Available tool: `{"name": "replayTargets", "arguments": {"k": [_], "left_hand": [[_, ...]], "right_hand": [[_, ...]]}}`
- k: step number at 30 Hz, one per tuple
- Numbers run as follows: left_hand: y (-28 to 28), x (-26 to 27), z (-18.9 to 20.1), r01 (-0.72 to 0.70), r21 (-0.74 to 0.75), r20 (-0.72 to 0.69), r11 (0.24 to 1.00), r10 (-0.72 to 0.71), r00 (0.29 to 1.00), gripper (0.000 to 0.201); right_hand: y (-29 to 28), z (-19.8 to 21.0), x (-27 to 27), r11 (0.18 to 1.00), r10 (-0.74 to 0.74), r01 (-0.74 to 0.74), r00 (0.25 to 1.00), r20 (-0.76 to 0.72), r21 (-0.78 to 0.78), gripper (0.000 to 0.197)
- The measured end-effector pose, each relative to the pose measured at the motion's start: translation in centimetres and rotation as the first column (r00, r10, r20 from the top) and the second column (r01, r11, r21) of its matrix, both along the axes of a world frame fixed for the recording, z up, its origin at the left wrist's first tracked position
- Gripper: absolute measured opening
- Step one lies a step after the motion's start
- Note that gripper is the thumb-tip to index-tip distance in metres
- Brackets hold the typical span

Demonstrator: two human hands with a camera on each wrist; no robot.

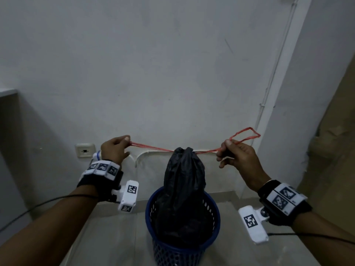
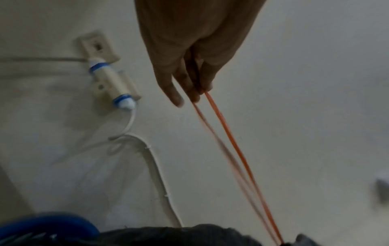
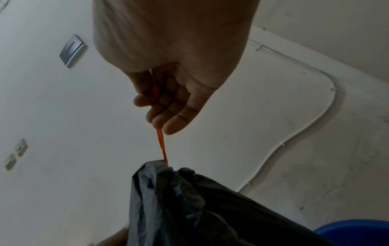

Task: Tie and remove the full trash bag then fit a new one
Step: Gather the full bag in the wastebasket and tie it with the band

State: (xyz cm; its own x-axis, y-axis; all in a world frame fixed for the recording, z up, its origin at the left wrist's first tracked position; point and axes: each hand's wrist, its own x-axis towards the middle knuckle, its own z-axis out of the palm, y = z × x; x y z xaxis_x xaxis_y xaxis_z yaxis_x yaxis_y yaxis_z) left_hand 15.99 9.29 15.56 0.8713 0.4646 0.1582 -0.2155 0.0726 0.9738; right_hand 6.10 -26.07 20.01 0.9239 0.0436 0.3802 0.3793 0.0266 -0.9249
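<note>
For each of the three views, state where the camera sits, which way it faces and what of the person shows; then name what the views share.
Head: worn on the head, facing forward and down at the black trash bag in the blue bin; both forearms, left hand, right hand.
Left wrist: looks along the left hand's fingers down the red drawstring towards the bag.
Right wrist: looks along the right hand's fingers down at the bag's cinched neck.
Shared: all three show drawstring, bag, bin and wall.

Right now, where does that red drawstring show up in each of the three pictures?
Head: red drawstring stretches across the middle, from left hand to right hand.
Left wrist: two strands run from centre to bottom right.
Right wrist: short piece at centre.
Shared landmark: black trash bag.
</note>
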Motion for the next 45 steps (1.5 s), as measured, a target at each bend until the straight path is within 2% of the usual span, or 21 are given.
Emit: {"name": "replayTargets", "arguments": {"k": [6, 9, 11, 13, 16, 18, 19, 21, 24, 26, 27, 32, 34, 36, 37, 38, 39, 41, 42, 43, 45], "left_hand": [[1.0, 0.0, -0.9, -0.234, 0.186, 0.122, 0.954, 0.213, 0.969, 0.020], [1.2, 1.0, -1.6, -0.115, 0.336, 0.021, 0.935, 0.115, 0.993, 0.021], [0.8, 1.1, -1.6, 0.046, 0.545, -0.134, 0.837, 0.033, 0.990, 0.021], [-0.2, 0.8, -1.5, 0.191, 0.705, -0.275, 0.683, 0.015, 0.961, 0.026], [-2.5, 0.0, -1.3, 0.292, 0.870, -0.349, 0.397, 0.078, 0.934, 0.032], [-4.4, -0.8, -0.8, 0.320, 0.902, -0.365, 0.290, 0.114, 0.924, 0.037], [-5.3, -1.1, -0.6, 0.322, 0.909, -0.349, 0.264, 0.061, 0.935, 0.042], [-7.0, -1.7, 0.1, 0.340, 0.916, -0.299, 0.214, -0.205, 0.932, 0.054], [-8.8, -2.5, 1.4, 0.468, 0.862, -0.296, 0.194, -0.558, 0.775, 0.057], [-9.6, -2.6, 1.9, 0.605, 0.769, -0.345, 0.207, -0.662, 0.666, 0.053], [-9.9, -2.6, 2.0, 0.636, 0.741, -0.352, 0.216, -0.682, 0.642, 0.047], [-9.4, -2.4, 1.6, 0.487, 0.847, -0.283, 0.214, -0.595, 0.752, 0.021], [-9.1, -2.6, 1.7, 0.481, 0.836, -0.255, 0.263, -0.591, 0.766, 0.020], [-9.0, -2.8, 2.0, 0.437, 0.847, -0.218, 0.301, -0.554, 0.804, 0.020], [-9.0, -2.8, 2.1, 0.401, 0.862, -0.197, 0.309, -0.524, 0.829, 0.020], [-8.9, -2.8, 2.3, 0.361, 0.879, -0.177, 0.310, -0.493, 0.852, 0.021], [-8.9, -2.8, 2.6, 0.327, 0.893, -0.159, 0.309, -0.465, 0.871, 0.021], [-9.0, -2.8, 3.1, 0.285, 0.908, -0.133, 0.307, -0.432, 0.892, 0.021], [-9.0, -2.9, 3.2, 0.280, 0.909, -0.130, 0.307, -0.430, 0.894, 0.021], [-9.1, -3.0, 3.4, 0.284, 0.908, -0.133, 0.307, -0.433, 0.891, 0.022], [-9.4, -3.4, 3.7, 0.310, 0.906, -0.154, 0.287, -0.461, 0.874, 0.025]], "right_hand": [[0.8, -1.0, 0.2, 1.000, -0.025, 0.025, 0.999, -0.038, -0.013, 0.030], [1.3, -0.6, 0.4, 0.999, -0.032, 0.032, 0.999, -0.023, 0.000, 0.031], [1.5, 0.1, 0.7, 1.000, -0.016, 0.017, 1.000, -0.009, 0.014, 0.031], [1.8, 0.7, 0.8, 0.999, 0.012, -0.012, 1.000, -0.005, 0.036, 0.030], [2.4, 1.6, 0.9, 0.997, 0.054, -0.054, 0.999, 0.005, 0.052, 0.030], [2.7, 1.9, 0.9, 0.997, 0.064, -0.064, 0.998, 0.010, 0.052, 0.030], [2.8, 2.0, 0.9, 0.997, 0.063, -0.063, 0.998, 0.010, 0.052, 0.029], [2.9, 2.0, 1.0, 0.996, 0.064, -0.064, 0.998, 0.009, 0.060, 0.029], [3.0, 1.9, 0.9, 0.993, 0.083, -0.083, 0.997, 0.007, 0.082, 0.029], [2.9, 1.9, 0.9, 0.991, 0.097, -0.097, 0.995, 0.002, 0.095, 0.028], [2.8, 1.9, 0.8, 0.990, 0.097, -0.096, 0.995, -0.001, 0.100, 0.028], [1.2, 1.5, 0.9, 0.997, -0.027, 0.030, 0.998, -0.048, 0.074, 0.029], [0.3, 0.9, 0.9, 0.993, -0.109, 0.114, 0.981, -0.159, 0.021, 0.030], [-0.7, 0.4, 0.5, 0.972, -0.200, 0.135, 0.908, -0.368, -0.194, 0.039], [-1.1, 0.2, 0.0, 0.928, -0.244, 0.060, 0.842, -0.482, -0.367, 0.051], [-1.4, 0.2, -0.6, 0.833, -0.288, -0.090, 0.771, -0.567, -0.546, 0.063], [-1.5, 0.3, -1.3, 0.683, -0.329, -0.265, 0.720, -0.611, -0.681, 0.071], [-0.9, 1.1, -2.4, 0.380, -0.347, -0.462, 0.732, -0.586, -0.801, 0.069], [-0.4, 1.5, -2.5, 0.337, -0.304, -0.448, 0.781, -0.546, -0.828, 0.062], [0.1, 1.8, -2.5, 0.398, -0.239, -0.373, 0.840, -0.487, -0.838, 0.055], [1.3, 2.0, -2.0, 0.624, -0.156, -0.091, 0.959, -0.238, -0.776, 0.038]]}}
